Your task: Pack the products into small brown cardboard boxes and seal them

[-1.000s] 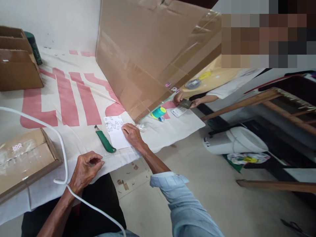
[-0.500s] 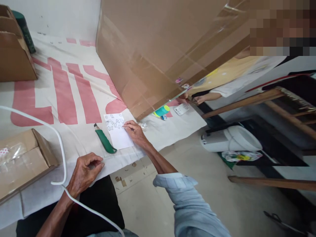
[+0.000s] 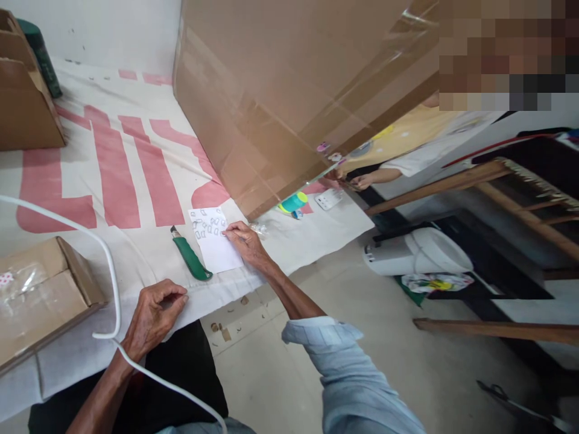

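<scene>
My right hand (image 3: 246,242) rests at the right edge of a white sheet of paper (image 3: 221,255). Its thumb and fingers are pinched together over the paper; whatever is between them is too small to make out. Several small grey-outlined shapes cover the upper half of the sheet; I cannot tell if they are drawn or loose pieces. Left of the paper lies a green utility knife (image 3: 192,258), its tip pointing away from me. My left hand (image 3: 156,310) is at the table's front edge, thumb and index fingertips together, with nothing visible in them.
A large cardboard box (image 3: 271,102) stands behind the paper. Another carton (image 3: 40,295) is at left, near a white cable (image 3: 113,271). A yellow-and-teal cylinder (image 3: 294,202) and a white power strip (image 3: 329,199) lie right. Another person's hand (image 3: 364,181) is beyond; a white bucket (image 3: 411,253) lies at right.
The view has shifted slightly, moving the scene a little to the left. Both hands stay in nearly the same places, and the left thumb and index fingertips look slightly closer together.
</scene>
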Tool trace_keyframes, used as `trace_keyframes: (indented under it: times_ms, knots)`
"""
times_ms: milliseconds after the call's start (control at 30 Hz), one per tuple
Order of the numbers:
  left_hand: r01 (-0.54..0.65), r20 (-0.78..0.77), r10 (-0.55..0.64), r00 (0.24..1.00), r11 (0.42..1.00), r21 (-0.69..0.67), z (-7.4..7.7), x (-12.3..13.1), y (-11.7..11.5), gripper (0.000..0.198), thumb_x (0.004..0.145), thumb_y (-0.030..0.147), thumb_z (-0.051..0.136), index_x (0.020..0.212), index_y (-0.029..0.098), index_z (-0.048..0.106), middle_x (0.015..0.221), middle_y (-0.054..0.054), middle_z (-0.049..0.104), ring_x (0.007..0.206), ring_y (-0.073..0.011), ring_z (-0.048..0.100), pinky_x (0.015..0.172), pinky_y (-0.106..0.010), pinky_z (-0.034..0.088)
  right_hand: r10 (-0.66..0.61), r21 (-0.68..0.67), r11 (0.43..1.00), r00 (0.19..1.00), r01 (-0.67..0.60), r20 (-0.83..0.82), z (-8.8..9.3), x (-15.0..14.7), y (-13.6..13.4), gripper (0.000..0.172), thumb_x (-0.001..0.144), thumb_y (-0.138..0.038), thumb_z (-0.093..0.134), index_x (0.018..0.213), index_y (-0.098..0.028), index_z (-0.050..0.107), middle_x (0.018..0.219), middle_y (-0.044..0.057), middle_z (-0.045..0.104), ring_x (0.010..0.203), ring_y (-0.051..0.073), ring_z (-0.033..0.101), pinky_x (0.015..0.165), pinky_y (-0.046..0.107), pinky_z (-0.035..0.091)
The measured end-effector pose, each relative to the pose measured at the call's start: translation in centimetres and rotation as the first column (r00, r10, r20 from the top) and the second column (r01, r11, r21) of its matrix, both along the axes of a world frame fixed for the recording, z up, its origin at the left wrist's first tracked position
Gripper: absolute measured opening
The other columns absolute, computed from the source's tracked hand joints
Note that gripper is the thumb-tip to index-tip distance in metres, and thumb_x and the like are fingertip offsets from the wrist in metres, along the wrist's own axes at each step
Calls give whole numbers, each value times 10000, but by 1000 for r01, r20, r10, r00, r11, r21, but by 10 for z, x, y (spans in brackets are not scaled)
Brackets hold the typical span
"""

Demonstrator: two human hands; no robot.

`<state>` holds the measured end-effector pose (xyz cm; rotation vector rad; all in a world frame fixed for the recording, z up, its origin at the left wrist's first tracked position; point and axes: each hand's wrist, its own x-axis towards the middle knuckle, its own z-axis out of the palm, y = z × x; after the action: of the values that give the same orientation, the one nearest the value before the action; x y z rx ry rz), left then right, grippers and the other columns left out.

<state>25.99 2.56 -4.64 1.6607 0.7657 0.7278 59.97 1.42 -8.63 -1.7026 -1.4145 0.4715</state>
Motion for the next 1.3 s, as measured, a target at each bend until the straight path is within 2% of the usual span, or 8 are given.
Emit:
trace_keyframes:
  times_ms: [167,300,567,767,933,1067,1167,1300]
  knots:
    - [0,-4,0,1000,1000,-9,-2,0,0,146,913,262,686,843,197,797,777,-43,763,719,-170,703,643,-237,525,-41,-34,999,998,39,-53,-1,0,5,374,932,-510,670,714,-216,747,948,61,700,879,208,625,803,345,511]
    - [-6,-4,6,1000,1000,6,-2,0,0,153,913,260,679,836,196,795,770,-40,761,709,-167,700,642,-236,522,-78,-54,996,991,73,-106,-4,4,12,361,841,-522,745,656,-212,752,892,58,705,810,200,621,717,336,488]
    - [-2,-4,2,1000,1000,7,-1,0,0,165,922,272,671,838,196,791,776,-41,761,709,-169,700,642,-240,523,-73,-35,997,991,70,-112,-10,8,14,241,773,-468,787,778,-232,834,906,48,720,847,206,650,773,352,537]
    - [-1,-15,1,1000,1000,10,-2,-1,0,155,921,251,668,837,205,791,790,-33,766,708,-162,697,670,-242,530,-52,-49,998,995,48,-80,-14,11,15,157,769,-376,757,801,-232,810,919,45,699,835,199,643,762,348,532]
    - [-2,-27,3,1000,999,37,-3,0,1,154,915,257,671,838,202,793,777,-35,768,695,-166,695,678,-254,538,23,-66,998,1000,-23,5,-13,15,19,99,774,-302,712,820,-225,752,890,18,654,764,164,568,761,329,505]
    - [-11,-33,13,999,998,58,-2,-1,0,151,905,253,671,832,198,792,791,-41,782,705,-171,711,684,-258,548,57,-55,997,996,-54,71,-13,13,18,95,800,-278,680,867,-220,716,931,23,638,796,169,554,787,331,504]
    - [-34,-23,36,999,995,89,3,-5,-3,138,897,245,678,831,198,789,801,-43,791,727,-176,730,693,-257,556,29,-3,1000,989,-29,148,-18,8,15,121,818,-267,652,917,-213,696,971,42,635,865,191,581,844,353,512]
    - [-68,12,67,998,982,176,16,-16,-10,132,908,230,672,841,196,780,801,-41,791,748,-178,749,701,-257,564,-15,66,998,980,1,200,-23,1,12,116,848,-255,606,948,-218,652,1013,61,635,922,213,598,901,379,516]
